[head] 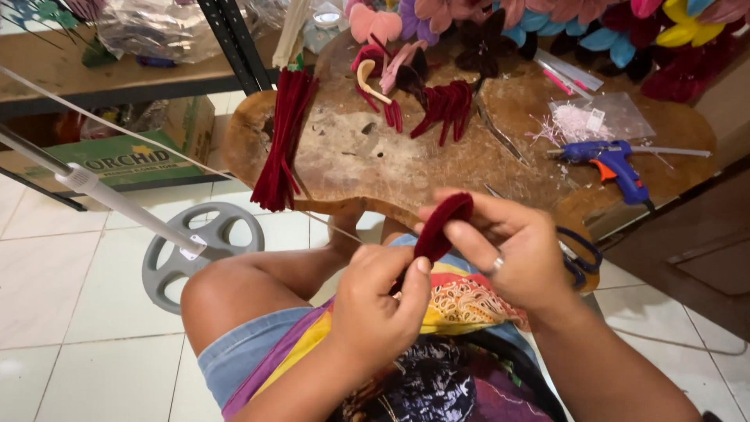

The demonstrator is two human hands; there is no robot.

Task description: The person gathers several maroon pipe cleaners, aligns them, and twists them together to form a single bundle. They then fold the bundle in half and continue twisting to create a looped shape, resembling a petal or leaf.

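**Two hands on a red velvet petal, low worktable beyond**

Lower centre of the frame: left hand, fingers curled, thumb pressed to the lower end of a dark red, velvety, petal-shaped strip. Right hand, silver ring on one finger, pinches the strip's upper curve between thumb and forefinger. The strip is held above the lap, just in front of the table's near edge.

Lower right of centre: dark scissors with blue-lined handles, partly hidden behind the right hand, at the table's near edge.

Left of centre: grey wheel-shaped plastic base on the white tiled floor, with a white pole slanting across it.

Centre: rough, irregular wooden slab table. On it, a long bundle of dark red fuzzy stems at left, a fan of cut dark red velvet petals at middle, and a blue hot-glue gun with orange trigger at right, beside a clear plastic bag of pale shreds.

Top edge: row of multicoloured fabric flowers. Upper left: cardboard box under a wooden shelf.
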